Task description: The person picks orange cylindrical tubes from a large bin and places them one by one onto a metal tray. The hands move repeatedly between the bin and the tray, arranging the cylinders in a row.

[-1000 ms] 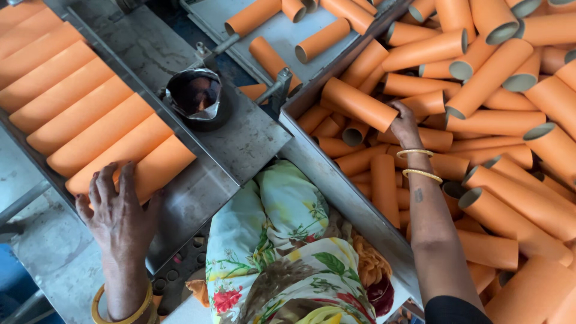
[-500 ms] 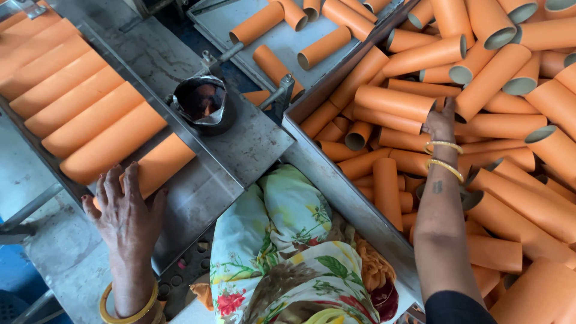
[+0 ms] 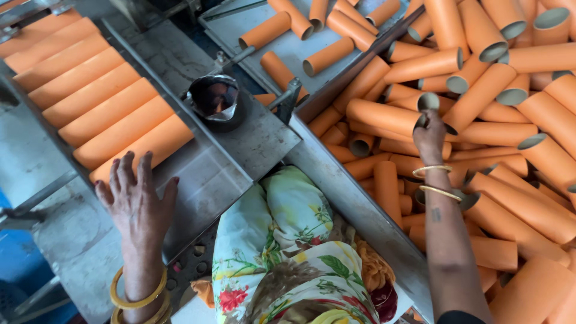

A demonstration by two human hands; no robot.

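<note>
The person's right hand (image 3: 430, 137) reaches into a bin heaped with orange cardboard tubes (image 3: 510, 150); its fingers (image 3: 422, 123) are closed over the open end of one orange tube (image 3: 384, 116), which lies on top of the heap near the bin's metal edge (image 3: 360, 198). The palm faces away from the camera, so how far the thumb wraps round cannot be told. Two thin bangles (image 3: 433, 180) sit on that wrist, and the upper arm is cut off at the bottom of the frame. The left hand (image 3: 137, 201) lies flat on the grey metal worktop (image 3: 204, 180), fingers spread and gripping nothing, with the fingertips just beside the nearest tube of a sloping row of orange tubes (image 3: 102, 102); whether they touch it cannot be made out. Yellow bangles (image 3: 138, 294) circle the left wrist, partly cut off below. A dark round cup-shaped fitting (image 3: 214, 99) sits on the worktop between the row and the bin; its shiny inside is hard to read. Beyond it, loose tubes lie on a metal tray (image 3: 282, 48), the far end cut off. A floral garment (image 3: 288, 252) covers the lap and hides the worktop's front edge.
</note>
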